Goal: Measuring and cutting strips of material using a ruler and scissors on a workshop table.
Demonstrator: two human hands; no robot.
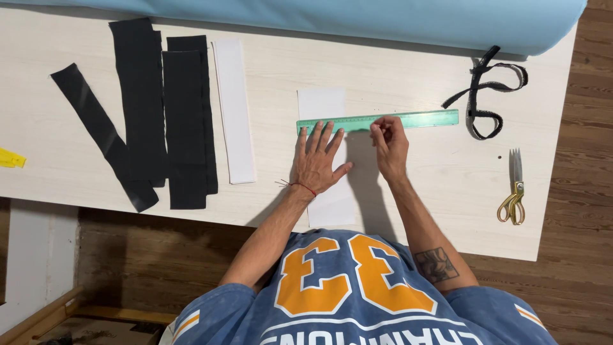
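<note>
A green transparent ruler [415, 119] lies across a white strip of fabric or paper [321, 102] on the pale wooden table [408, 185]. My left hand [317, 163] lies flat with fingers spread on the white strip, its fingertips reaching the ruler's left end. My right hand [388, 144] rests beside it with its fingers pinched together at the ruler's edge; whether they hold something small cannot be told. A red thread bracelet circles my left wrist.
Several black fabric strips [143, 108] and another white strip [234, 108] lie at the left. A black strap [482, 92] and gold-handled scissors [514, 191] lie at the right. A light blue fabric roll [383, 19] runs along the far edge. A yellow item [9, 158] sits at the left edge.
</note>
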